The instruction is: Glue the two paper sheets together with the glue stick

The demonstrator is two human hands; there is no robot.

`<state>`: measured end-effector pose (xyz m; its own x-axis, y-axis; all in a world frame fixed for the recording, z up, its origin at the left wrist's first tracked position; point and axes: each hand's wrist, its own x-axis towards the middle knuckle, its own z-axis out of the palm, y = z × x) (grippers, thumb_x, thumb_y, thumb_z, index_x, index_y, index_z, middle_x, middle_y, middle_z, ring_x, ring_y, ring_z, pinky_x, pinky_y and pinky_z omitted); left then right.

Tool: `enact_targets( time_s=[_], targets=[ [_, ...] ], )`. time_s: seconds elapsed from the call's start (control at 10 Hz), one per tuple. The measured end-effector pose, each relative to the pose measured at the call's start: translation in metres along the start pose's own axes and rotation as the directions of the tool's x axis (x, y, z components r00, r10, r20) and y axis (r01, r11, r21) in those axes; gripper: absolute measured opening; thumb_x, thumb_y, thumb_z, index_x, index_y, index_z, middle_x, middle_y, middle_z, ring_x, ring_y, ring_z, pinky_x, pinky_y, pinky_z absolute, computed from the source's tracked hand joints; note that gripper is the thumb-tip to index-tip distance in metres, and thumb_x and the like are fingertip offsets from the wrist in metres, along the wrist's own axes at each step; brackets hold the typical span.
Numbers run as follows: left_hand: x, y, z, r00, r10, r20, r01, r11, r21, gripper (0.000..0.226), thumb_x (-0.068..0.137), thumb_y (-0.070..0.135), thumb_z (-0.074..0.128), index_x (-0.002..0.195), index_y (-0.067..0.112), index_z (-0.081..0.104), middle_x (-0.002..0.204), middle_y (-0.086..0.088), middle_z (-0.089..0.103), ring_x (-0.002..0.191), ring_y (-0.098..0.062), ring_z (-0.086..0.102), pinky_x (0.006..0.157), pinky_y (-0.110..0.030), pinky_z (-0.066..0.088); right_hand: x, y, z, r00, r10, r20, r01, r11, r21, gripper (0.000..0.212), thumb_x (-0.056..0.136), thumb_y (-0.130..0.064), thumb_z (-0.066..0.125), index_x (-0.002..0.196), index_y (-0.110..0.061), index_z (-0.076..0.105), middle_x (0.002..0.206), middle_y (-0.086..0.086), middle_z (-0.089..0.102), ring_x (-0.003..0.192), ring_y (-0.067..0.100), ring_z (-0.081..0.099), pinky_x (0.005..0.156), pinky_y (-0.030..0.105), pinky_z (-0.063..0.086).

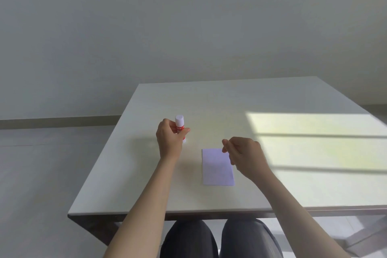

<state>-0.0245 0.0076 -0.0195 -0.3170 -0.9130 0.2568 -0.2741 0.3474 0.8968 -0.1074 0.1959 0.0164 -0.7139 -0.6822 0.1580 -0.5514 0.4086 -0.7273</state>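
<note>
Our left hand (pixel 169 135) grips the capped glue stick (pixel 180 126) upright above the table (pixel 209 100), while our right hand (pixel 243 155), fingers loosely curled and empty, hovers over the far right corner of the paper sheets (pixel 216 168) lying flat. We judge gluing not yet begun; uncapping apparently comes next.

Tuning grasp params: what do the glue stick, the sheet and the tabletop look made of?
Glue stick: smooth plastic, white cap over a red-and-white body, probably rigid. Paper: thin matte sheet, pale lilac, lying flat; only one visible. Table: off-white top, likely laminate, with a soft sheen where sunlight falls.
</note>
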Motion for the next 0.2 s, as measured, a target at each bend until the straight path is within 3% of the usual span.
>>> enact_targets(
  time_s=[0.1,0.2],
  targets=[
    [-0.0014,-0.0052,0.0027,1.0,0.015,0.003,-0.015,1.0,0.002,0.03,0.067,0.017,0.079,0.078,0.009,0.053,0.084,-0.013,0.065,0.082,-0.03,0.062,0.071,-0.039,0.049,0.002,0.0008,0.0031,1.0,-0.008,0.016,0.007,0.999,0.038,0.033,0.093,-0.027,0.051,0.068,-0.012,0.066,0.047,-0.002,0.055,0.043,0.014,0.048,0.056,0.029,0.043],
    [0.0005,-0.0052,0.0007,0.998,-0.018,0.052,0.016,0.999,0.043,0.054,0.065,0.021,0.082,0.11,0.007,0.056,0.096,-0.011,0.064,0.096,-0.028,0.061,0.079,-0.031,0.044,0.0054,-0.0009,0.0084,0.999,-0.005,0.036,0.004,0.999,0.036,0.031,0.091,-0.026,0.052,0.063,-0.018,0.062,0.043,-0.005,0.051,0.05,0.022,0.055,0.058,0.031,0.046]
  ],
)
